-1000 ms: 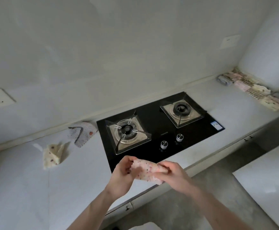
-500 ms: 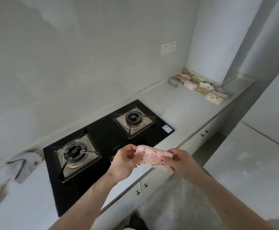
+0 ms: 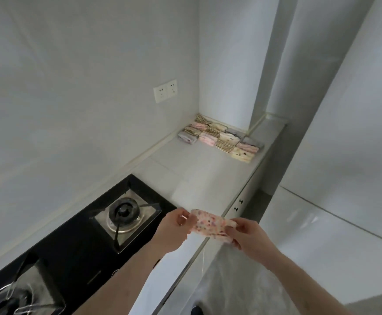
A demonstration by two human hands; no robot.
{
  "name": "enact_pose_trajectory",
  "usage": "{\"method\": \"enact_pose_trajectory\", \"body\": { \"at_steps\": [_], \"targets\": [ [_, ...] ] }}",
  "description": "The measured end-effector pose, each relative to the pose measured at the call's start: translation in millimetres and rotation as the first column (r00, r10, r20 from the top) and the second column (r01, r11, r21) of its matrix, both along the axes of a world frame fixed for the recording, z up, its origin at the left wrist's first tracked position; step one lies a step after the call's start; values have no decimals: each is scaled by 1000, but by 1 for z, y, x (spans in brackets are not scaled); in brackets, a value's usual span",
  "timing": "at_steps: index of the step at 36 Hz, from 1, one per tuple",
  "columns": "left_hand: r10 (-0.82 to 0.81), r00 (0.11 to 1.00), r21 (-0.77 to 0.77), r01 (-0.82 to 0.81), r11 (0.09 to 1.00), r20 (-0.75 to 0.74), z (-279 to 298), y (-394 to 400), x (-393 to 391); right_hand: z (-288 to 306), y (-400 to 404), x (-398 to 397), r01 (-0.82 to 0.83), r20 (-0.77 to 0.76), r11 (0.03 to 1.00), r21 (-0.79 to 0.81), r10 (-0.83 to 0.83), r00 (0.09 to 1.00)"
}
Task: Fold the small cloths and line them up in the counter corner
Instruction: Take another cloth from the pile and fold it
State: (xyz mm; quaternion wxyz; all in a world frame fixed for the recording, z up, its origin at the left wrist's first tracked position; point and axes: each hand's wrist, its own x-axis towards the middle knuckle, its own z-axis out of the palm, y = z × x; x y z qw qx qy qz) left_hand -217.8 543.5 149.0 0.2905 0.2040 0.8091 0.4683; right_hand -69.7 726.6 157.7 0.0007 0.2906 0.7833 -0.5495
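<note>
The small folded white cloth with pink dots (image 3: 211, 225), pinched at each end by the left hand (image 3: 174, 229) and right hand (image 3: 248, 235) above the pale counter (image 3: 199, 178) edge, could flop open or fall if either lets go.

Both hands (image 3: 174, 230) (image 3: 249, 235) grip folded cloth (image 3: 210, 225) above counter (image 3: 197, 178).

We only get one view here, a wide-angle cam on the head, looking forward and down along the worktop (image 3: 199, 178) toward its far corner. Our hands (image 3: 174, 230) sit close at the bottom middle, the hob (image 3: 76, 242) runs off lower left, and the edges bend a fair bit.
</note>
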Motion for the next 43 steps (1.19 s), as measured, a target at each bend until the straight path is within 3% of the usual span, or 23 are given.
{"method": "enact_pose_trajectory", "body": {
  "at_steps": [5, 11, 20, 29, 37, 43],
  "targets": [
    [-7, 999, -4, 7, 1000, 36, 1, 51, -45, 5, 46, -37, 28, -20, 999, 27, -28, 999],
    [-14, 999, -125, 10, 992, -31, 4, 94, -88, -11, 84, -83, 44, -8, 998, -34, -45, 999],
    [183, 978, -174, -164, 971, 99, -4, 137, -160, -42, 151, -189, -156, 67, 988, -11, 156, 985],
    [361, 922, -195, -332, 923, 138, -16, 181, -211, -73, 226, -290, -251, 97, 958, 136, 239, 966],
    [441, 886, -224, -404, 887, 145, -27, 200, -222, -115, 292, -354, -97, 212, 995, -37, 103, 972],
    [496, 859, -257, -455, 852, 123, -30, 207, -225, -135, 323, -409, -94, 299, 992, -84, 115, 947]
  ]
}}
